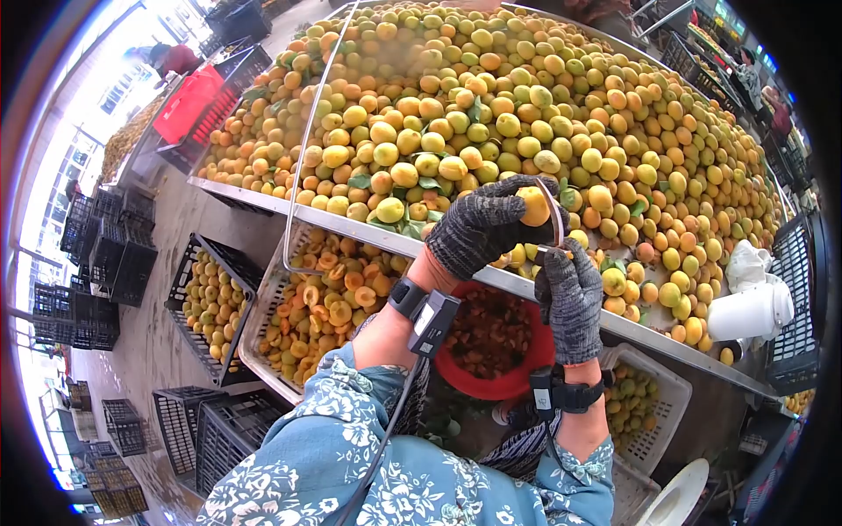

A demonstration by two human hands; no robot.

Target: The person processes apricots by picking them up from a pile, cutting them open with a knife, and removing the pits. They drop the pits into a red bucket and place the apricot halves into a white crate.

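Note:
My left hand (481, 226), in a dark grey knit glove, is closed around an apricot (534, 207) and holds it up over the edge of a big heap of apricots (491, 105). My right hand (570, 302), gloved alike, grips a small curved knife (556, 219). Its blade stands against the right side of the apricot; how deep it has cut cannot be seen. Below and between my hands is a red bucket (542, 337) of brown pits. Left of it, a white crate (254, 346) holds split apricot halves.
A metal table edge (351, 230) runs in front of me. Black crates (203, 307) stand at the left, one with whole apricots. At the right are a white container (750, 311) and a white crate (671, 399) with greenish fruit. Another person (175, 60) is far back left.

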